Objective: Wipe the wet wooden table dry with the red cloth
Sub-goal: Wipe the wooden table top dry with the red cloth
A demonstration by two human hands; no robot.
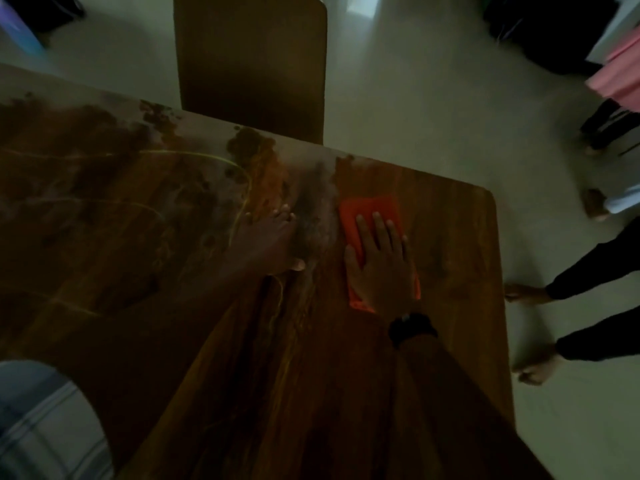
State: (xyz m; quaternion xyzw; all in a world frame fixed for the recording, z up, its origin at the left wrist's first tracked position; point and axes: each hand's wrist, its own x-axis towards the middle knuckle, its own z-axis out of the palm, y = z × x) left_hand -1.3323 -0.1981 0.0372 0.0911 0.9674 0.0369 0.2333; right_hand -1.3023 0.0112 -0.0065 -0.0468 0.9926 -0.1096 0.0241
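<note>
Table: a dark brown wooden table [450, 244] with a rounded far right corner is seen from above in dim light.
Wet area: pale, blotchy wet patches [318, 202] are spread along the far edge and over the left half of the top; the wood beside the right edge looks plain brown.
Cloth: a folded red rectangular cloth [370, 209] is laid flat on the top near the far right corner, just right of the nearest wet streak.
Right hand: the right hand [381, 261] is pressed palm down on the cloth, fingers spread and straight, nothing gripped; a dark band [412, 329] is worn at the wrist.
Left hand: the left hand [270, 240] is laid flat and empty on the wet wood, just left of the cloth, apart from the right hand.
Beyond the far edge: a brown chair back [249, 64] is seen against a pale floor [433, 98].
Right of the table: bare feet [530, 372] and dark trouser legs of other people are seen on the floor.
</note>
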